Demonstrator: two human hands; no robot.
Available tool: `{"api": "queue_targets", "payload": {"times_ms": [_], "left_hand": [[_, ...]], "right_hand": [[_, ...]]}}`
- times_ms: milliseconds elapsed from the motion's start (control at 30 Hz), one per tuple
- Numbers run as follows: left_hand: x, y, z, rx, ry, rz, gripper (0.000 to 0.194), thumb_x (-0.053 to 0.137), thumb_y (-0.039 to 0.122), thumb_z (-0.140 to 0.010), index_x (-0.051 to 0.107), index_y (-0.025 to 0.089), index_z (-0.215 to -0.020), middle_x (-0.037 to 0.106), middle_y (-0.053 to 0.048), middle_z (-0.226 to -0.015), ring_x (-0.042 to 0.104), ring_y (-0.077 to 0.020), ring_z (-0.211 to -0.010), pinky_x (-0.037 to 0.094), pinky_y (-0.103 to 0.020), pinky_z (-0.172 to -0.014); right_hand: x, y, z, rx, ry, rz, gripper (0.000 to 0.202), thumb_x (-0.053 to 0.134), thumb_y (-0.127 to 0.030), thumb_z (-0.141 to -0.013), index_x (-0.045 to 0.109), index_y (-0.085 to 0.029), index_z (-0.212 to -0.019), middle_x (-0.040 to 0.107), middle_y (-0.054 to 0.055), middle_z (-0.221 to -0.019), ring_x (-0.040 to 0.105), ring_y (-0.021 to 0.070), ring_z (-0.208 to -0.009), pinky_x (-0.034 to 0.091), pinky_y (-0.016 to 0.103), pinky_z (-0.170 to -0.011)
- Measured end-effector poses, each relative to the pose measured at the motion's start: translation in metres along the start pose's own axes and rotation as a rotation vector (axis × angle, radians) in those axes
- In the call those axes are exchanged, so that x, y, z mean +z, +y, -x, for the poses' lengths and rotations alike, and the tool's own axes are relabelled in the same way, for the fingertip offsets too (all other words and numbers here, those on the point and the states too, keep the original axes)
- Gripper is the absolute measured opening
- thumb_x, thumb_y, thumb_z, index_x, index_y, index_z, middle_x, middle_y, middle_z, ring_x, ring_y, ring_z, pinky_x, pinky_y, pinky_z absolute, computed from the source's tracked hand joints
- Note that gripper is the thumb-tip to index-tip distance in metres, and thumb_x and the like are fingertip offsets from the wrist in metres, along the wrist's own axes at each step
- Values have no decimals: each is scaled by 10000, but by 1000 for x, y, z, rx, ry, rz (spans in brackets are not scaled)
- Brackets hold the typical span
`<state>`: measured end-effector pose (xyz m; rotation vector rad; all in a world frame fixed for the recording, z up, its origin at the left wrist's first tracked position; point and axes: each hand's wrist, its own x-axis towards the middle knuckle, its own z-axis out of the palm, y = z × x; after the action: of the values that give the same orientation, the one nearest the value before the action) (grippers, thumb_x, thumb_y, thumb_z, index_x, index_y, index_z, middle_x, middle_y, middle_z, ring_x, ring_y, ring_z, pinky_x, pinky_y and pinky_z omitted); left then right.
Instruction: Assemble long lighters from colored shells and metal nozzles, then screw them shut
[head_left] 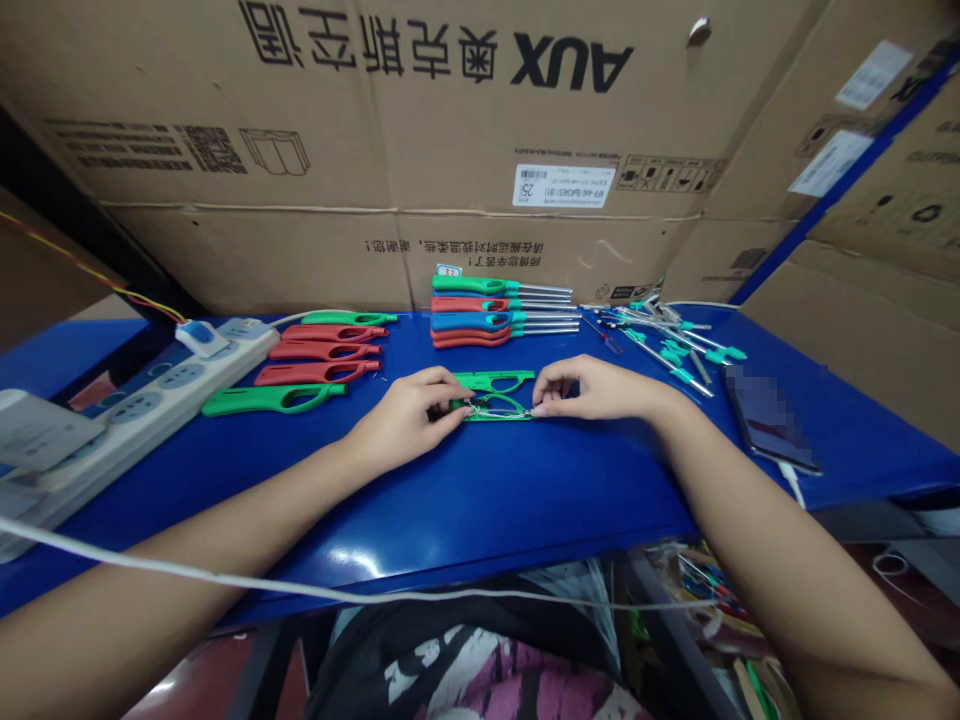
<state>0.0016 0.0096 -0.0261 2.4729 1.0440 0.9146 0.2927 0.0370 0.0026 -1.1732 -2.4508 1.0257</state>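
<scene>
An open green lighter casing half (499, 412) lies on the blue table, with small inner parts and a thin pale wire along it. My left hand (420, 408) pinches its left end, thumb and forefinger closed around the edge; the dark part there is partly covered by the fingers. At its right tip, my right hand (581, 388) has thumb and forefinger pressed together. What those right fingertips hold is too small to tell. Just behind lies a second green casing half (496, 381).
Assembled long lighters (480, 322) are stacked at the back. Red and green handle casings (322, 350) lie on the left beside a power strip (180, 375). Metal nozzle tubes (675, 345), a screwdriver (604, 337) and a phone (772, 420) are to the right. A white cable (337, 594) crosses in front.
</scene>
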Motion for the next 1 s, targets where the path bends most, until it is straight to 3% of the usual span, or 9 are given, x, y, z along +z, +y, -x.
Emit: {"api": "queue_targets", "payload": {"times_ms": [267, 533, 767, 1000], "left_hand": [[-6, 3, 2, 31, -60, -47, 260, 595, 313, -922, 757, 155, -1050, 702, -86, -1039, 677, -170, -801, 576, -286, -753], [-7, 0, 3, 100, -126, -97, 299, 563, 306, -951, 729, 148, -1143, 696, -105, -1094, 692, -215, -968, 575, -340, -899], [-9, 1, 2, 99, -147, -98, 302, 560, 306, -956, 727, 130, -1136, 697, -108, -1053, 696, -208, -900, 580, -340, -851], [-9, -1, 0, 64, -171, -80, 315, 574, 328, -957, 723, 127, -1149, 698, -112, -1087, 694, -204, -896, 576, -326, -817]], "right_hand": [[4, -1, -3, 2, 16, -6, 308, 693, -470, -836, 735, -169, -885, 721, 52, -844, 603, 168, -768, 459, 291, -708], [6, 3, -6, 112, 29, -73, 344, 736, -485, -773, 725, -146, -828, 644, 17, -709, 502, 116, -633, 388, 253, -588], [4, -3, -7, 236, 23, -97, 424, 760, -562, -701, 688, -146, -741, 525, -14, -604, 376, 84, -545, 285, 253, -519], [2, -9, -7, 332, 25, -105, 477, 795, -599, -629, 659, -147, -702, 507, -16, -605, 369, 83, -552, 289, 257, -528]]}}
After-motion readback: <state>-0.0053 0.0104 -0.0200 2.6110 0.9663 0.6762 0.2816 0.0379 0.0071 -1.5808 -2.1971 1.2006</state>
